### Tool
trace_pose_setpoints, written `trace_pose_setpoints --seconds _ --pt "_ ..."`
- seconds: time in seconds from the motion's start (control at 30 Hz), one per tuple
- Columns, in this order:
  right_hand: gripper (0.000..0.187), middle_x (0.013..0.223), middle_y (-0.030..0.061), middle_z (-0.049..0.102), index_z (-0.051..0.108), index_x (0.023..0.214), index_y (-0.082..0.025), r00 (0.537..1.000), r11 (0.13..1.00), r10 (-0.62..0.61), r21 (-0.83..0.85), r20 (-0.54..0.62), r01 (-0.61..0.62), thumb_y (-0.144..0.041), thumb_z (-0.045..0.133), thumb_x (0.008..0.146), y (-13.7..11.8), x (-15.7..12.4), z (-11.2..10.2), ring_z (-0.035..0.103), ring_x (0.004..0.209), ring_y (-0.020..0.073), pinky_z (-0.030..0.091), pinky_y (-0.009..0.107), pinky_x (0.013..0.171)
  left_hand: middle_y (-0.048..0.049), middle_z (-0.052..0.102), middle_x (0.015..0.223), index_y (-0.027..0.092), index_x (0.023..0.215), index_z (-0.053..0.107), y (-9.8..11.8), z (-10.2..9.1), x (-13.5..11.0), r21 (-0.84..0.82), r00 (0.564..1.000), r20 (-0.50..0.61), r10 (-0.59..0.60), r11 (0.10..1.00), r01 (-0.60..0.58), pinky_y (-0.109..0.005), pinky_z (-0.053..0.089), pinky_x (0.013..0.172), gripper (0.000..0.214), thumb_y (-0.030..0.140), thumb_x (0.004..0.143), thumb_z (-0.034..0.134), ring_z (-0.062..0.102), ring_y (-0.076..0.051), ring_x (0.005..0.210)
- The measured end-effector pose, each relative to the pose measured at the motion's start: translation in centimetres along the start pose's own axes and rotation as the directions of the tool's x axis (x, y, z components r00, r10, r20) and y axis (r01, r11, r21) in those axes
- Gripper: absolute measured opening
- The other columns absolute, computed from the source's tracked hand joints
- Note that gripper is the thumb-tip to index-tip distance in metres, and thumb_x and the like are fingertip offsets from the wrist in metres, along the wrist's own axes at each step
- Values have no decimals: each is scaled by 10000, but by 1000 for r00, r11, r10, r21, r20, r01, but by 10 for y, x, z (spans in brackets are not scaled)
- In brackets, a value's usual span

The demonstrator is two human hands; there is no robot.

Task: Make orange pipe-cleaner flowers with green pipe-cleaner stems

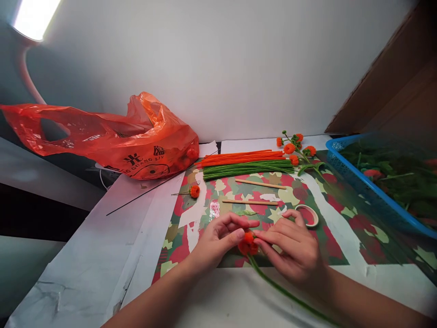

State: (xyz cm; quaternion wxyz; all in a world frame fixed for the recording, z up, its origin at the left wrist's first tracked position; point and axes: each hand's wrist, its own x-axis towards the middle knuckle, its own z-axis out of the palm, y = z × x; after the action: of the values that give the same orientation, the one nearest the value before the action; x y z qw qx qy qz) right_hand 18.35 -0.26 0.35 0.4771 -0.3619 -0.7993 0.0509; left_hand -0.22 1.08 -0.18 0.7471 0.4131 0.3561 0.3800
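My left hand (218, 239) and my right hand (293, 248) meet over the patterned paper (307, 200), both pinched on a small orange pipe-cleaner flower (248, 243). Its green stem (283, 291) trails toward me under my right wrist. A roll of tape (309, 214) lies just beyond my right hand. Two wooden sticks (259, 183) lie on the paper ahead of my fingers.
Bundles of orange (242, 157) and green pipe cleaners (246, 168) lie at the back. A finished orange flower sprig (297, 148) sits right of them, a single orange bud (194, 191) to the left. An orange plastic bag (112, 136) is back left, a blue basket (375, 191) at right.
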Motion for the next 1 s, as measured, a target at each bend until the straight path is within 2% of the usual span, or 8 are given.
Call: trace_pose_setpoints --seconds 0.1,0.2,0.37,0.47,0.67,0.83,0.93,1.0 --pt "132 635 -9 678 673 843 -178 1000 999 0 37 8 0 -72 598 827 3 1 -1 560 544 111 355 340 724 -60 666 955 180 1009 621 -2 -1 1 -35 993 85 -80 996 83 -268 489 778 306 348 771 716 633 -153 857" --pt "147 656 -6 686 675 872 -180 999 999 -13 44 39 11 -73 582 835 6 2 -2 571 552 114 354 341 722 -10 593 778 172 974 639 -1 2 -1 91 981 119 -151 986 141 -223 461 641 282 394 803 668 574 -109 679" --pt "142 663 -10 670 675 894 -177 995 999 -38 40 94 35 -89 572 849 7 0 -1 565 564 113 338 332 713 14 476 706 154 852 622 8 9 -5 265 987 110 -113 961 81 -200 388 547 288 433 869 554 436 -86 594" --pt "136 659 -19 659 672 903 -183 992 998 -61 13 106 60 -107 568 858 7 -1 0 544 566 110 340 327 714 15 446 691 166 835 624 10 10 -5 293 992 82 -100 954 72 -200 367 524 287 439 870 543 407 -95 590" --pt "133 632 -17 659 663 900 -190 989 996 -86 -26 120 90 -108 566 860 6 -4 4 543 562 113 342 339 726 6 487 639 150 741 624 1 11 -1 293 996 -57 -68 953 82 -209 349 518 295 424 832 559 419 -107 585" --pt "114 695 3 687 647 947 -186 983 996 -67 -40 170 75 -170 618 839 6 -6 7 580 605 134 335 366 778 14 480 609 151 734 648 -4 9 2 226 992 -92 -85 969 103 -217 349 515 283 407 825 571 407 -108 553" --pt "163 711 7 694 639 938 -190 991 997 -38 -55 128 46 -297 665 818 6 -3 6 596 609 145 337 364 776 -17 550 713 163 894 689 -3 7 1 39 992 -45 -121 992 123 -248 395 606 255 380 832 569 471 -130 619" --pt "195 682 -2 685 638 904 -191 997 996 -47 -73 67 52 -351 683 801 6 -1 4 602 590 145 341 363 771 -36 581 805 183 1000 677 -1 5 -1 -121 984 34 -173 977 176 -259 397 651 242 297 806 588 498 -136 660"
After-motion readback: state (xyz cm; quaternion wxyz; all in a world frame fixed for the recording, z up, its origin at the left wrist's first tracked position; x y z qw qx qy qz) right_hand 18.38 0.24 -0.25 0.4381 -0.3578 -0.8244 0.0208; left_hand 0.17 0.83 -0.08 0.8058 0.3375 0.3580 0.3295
